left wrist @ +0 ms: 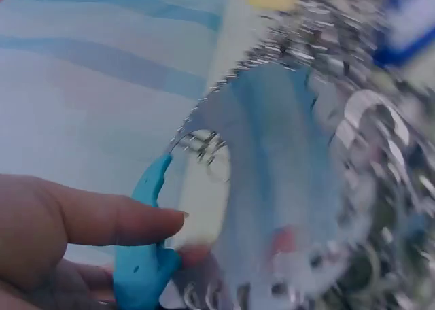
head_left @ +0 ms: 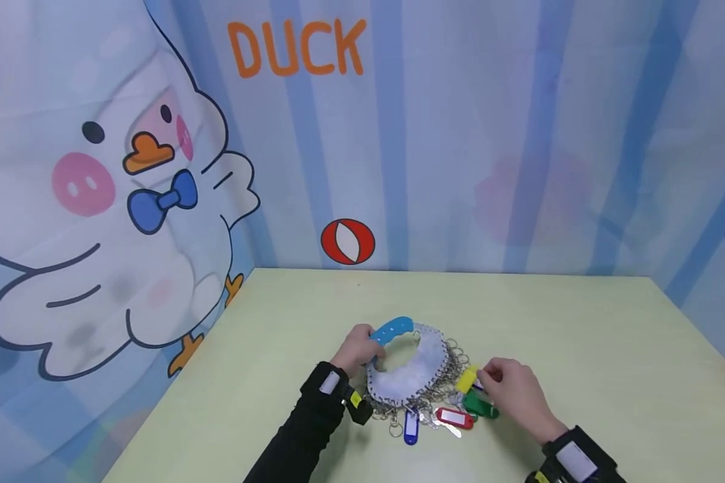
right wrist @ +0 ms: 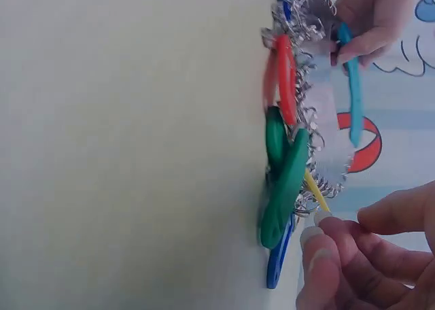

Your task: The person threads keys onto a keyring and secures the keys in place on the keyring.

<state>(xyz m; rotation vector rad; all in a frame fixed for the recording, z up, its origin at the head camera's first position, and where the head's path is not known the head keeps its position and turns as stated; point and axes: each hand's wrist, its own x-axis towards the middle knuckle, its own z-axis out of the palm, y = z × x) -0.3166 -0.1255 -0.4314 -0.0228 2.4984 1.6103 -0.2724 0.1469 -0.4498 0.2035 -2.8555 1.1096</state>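
Observation:
My left hand (head_left: pixel 358 347) grips the blue handle (head_left: pixel 394 329) of a round key holder. Its shiny curved metal plate (head_left: pixel 407 376) has many small metal rings (head_left: pixel 456 365) along its outer edge and is held tilted above the table. The thumb and a finger lie across the handle (left wrist: pixel 139 269) in the left wrist view. My right hand (head_left: pixel 519 396) pinches a yellow key tag (head_left: pixel 466 379) at the holder's right side. Green key tags (right wrist: pixel 285 187), a red key tag (head_left: pixel 455 418) and a blue key tag (head_left: pixel 411 427) hang from the rings.
A pale yellow table (head_left: pixel 314 295) lies under the hands. Behind and beside it hangs a blue striped cloth (head_left: pixel 447 134) with a printed duck. A silver key (head_left: pixel 450 429) shows below the red tag. Another blue tag (right wrist: pixel 277 262) shows behind the green ones.

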